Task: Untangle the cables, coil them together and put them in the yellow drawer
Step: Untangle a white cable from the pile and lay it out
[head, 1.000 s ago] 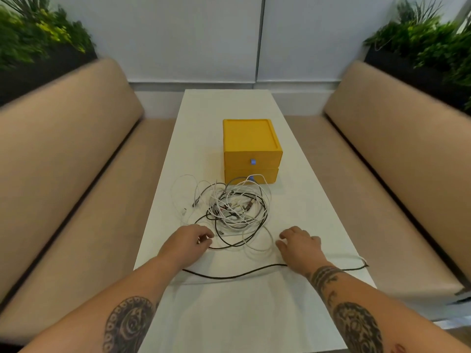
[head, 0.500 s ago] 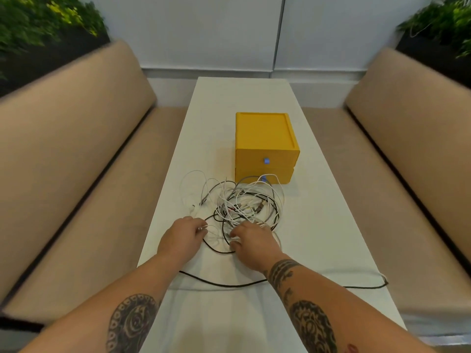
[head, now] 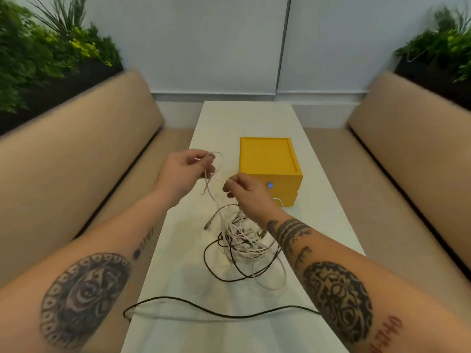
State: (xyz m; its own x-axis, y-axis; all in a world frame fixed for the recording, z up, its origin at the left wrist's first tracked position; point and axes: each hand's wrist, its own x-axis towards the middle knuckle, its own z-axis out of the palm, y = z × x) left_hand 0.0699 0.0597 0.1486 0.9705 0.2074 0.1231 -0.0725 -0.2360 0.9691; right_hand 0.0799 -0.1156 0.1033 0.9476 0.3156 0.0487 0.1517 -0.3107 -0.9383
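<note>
A loop of white cable was pinched in the left hand, and a strand of it was gripped in the right hand, both raised in front of the yellow drawer. The tangle lay nearer than the drawer. If pulled hard, knots would likely be tightened.

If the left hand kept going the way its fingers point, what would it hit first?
Likely the right hand: the left hand, pinching a white cable, points right toward it. Beyond sits the yellow drawer box. Depth is unclear.
</note>
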